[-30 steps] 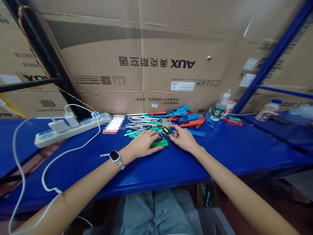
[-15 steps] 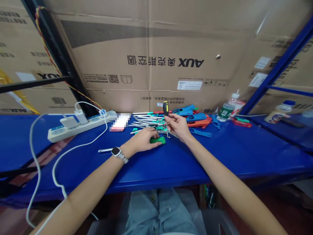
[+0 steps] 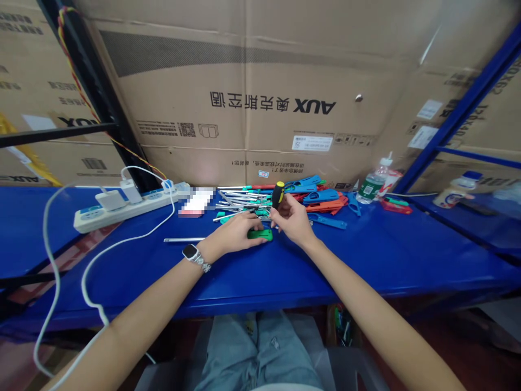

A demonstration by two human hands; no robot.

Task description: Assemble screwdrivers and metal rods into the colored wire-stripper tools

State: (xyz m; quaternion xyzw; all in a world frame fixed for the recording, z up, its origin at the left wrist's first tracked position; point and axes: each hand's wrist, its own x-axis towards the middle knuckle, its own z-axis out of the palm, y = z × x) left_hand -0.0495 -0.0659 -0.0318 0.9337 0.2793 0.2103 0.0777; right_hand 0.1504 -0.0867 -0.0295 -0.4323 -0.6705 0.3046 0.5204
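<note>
My left hand [image 3: 238,233] is closed on a green plastic piece [image 3: 264,235] lying on the blue table [image 3: 244,282]. A metal rod [image 3: 183,239] lies to the left, partly behind my left wrist. My right hand [image 3: 293,220] grips a yellow and black screwdriver [image 3: 278,194], its handle upright, close to the right end of the green piece. The tip is hard to make out. Just behind both hands lies a pile of metal rods with green parts [image 3: 240,198], beside blue clips [image 3: 321,196] and red clips [image 3: 329,205].
A white power strip [image 3: 91,219] with plugs and a loose white cable [image 3: 118,243] occupies the left side. A clear bottle [image 3: 369,187] and a red item [image 3: 395,205] stand right of the pile. Cardboard [image 3: 183,98] rises behind.
My right hand and the screwdriver have moved down and slightly left, nearer to the green piece. More of the metal rod shows left of my wrist. The view has shifted slightly.
</note>
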